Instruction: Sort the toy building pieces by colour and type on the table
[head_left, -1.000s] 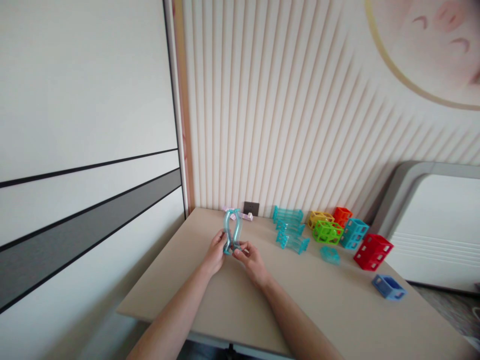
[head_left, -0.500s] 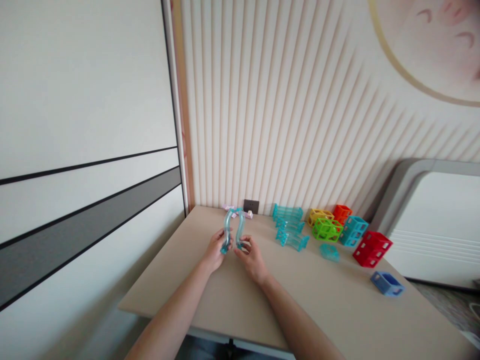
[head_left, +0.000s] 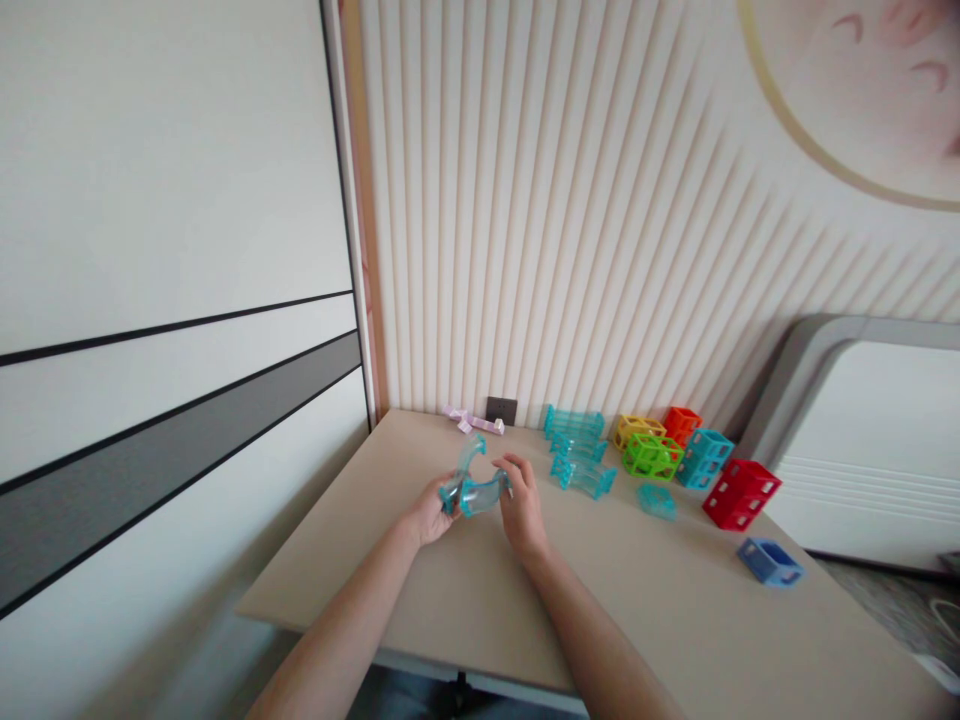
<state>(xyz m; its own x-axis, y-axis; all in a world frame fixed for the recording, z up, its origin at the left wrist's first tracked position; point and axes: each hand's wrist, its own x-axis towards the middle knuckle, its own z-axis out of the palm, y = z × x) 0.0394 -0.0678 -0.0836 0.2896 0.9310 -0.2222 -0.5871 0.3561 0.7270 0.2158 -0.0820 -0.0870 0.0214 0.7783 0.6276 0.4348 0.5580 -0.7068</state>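
Two curved, see-through teal track pieces are between my hands above the table. My left hand (head_left: pixel 431 510) is closed around one curved teal track piece (head_left: pixel 471 457), which stands upright and bends over at its top. The second curved teal track piece (head_left: pixel 484 494) lies sideways, its left end close against the first. Whether the two are joined there I cannot tell. At the right end of this second piece, my right hand (head_left: pixel 521 497) grips it with bent fingers.
On the table (head_left: pixel 480 610), several teal track pieces (head_left: pixel 581 474) lie to the right. Beyond them are yellow (head_left: pixel 637 430), green (head_left: pixel 652 456), orange (head_left: pixel 682 425), blue (head_left: pixel 705 458) and red frame blocks (head_left: pixel 741 495). A small lilac piece (head_left: pixel 487 424) lies by the wall socket (head_left: pixel 502 409).
The two track pieces stood side by side, one in each hand, meeting at the top. Now the right one has swung down to lie sideways, and my right hand has moved slightly right.
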